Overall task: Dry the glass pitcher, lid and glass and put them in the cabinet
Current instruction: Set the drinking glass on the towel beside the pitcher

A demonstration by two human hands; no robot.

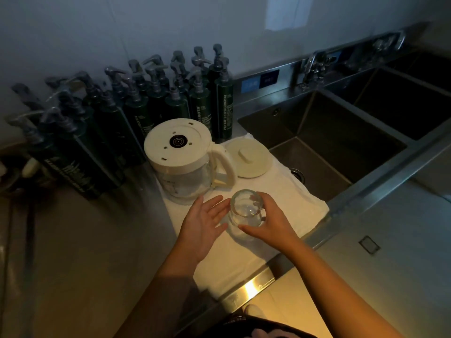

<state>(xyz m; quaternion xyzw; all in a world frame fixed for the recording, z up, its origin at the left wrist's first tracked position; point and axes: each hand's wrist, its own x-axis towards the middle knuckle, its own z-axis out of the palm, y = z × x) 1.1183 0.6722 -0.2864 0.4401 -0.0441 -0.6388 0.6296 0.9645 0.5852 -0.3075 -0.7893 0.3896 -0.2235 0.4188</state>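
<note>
Glass (246, 208) gripped in my right hand (271, 223), above the towel (292, 191), left hand (202, 223) open just beside it, pitcher (183, 159) beyond

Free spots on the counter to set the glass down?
The towel right of the glass, between lid and sink edge, is bare. So is its near strip, and the counter left of it. Crowded at the back: bottles pack close behind the pitcher.
</note>
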